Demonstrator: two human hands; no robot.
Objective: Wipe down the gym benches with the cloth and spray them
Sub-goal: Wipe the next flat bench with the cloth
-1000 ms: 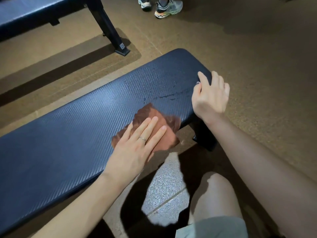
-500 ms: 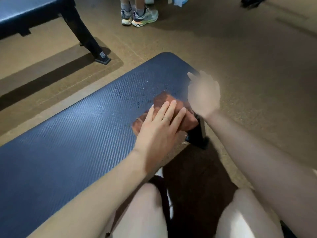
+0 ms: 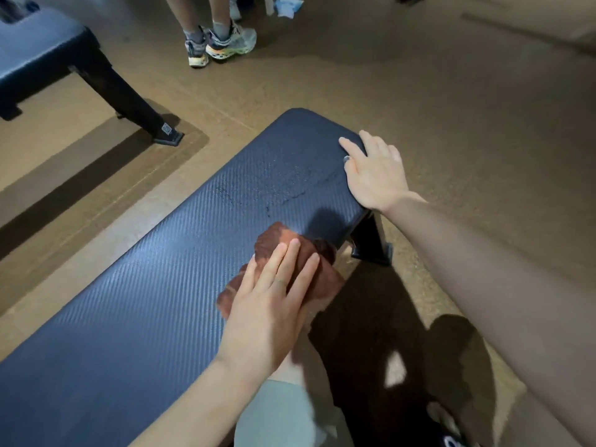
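A dark blue padded gym bench (image 3: 154, 275) runs from the lower left to the upper middle. Wet droplets and streaks show on its far end. A rust-brown cloth (image 3: 274, 243) lies at the bench's near edge. My left hand (image 3: 271, 298) presses flat on the cloth with straight fingers. My right hand (image 3: 374, 172) rests on the bench's far right corner, fingers spread over the edge. No spray bottle is in view.
A second bench (image 3: 38, 50) with a black leg (image 3: 129, 101) stands at the upper left. A person's feet in sneakers (image 3: 222, 43) stand beyond the bench. White crumpled material (image 3: 287, 6) lies on the brown floor at the top. My knees are below the bench's near edge.
My left hand has slid the cloth back toward the near edge, away from my right hand. My right hand stays on the bench corner. The view has shifted.
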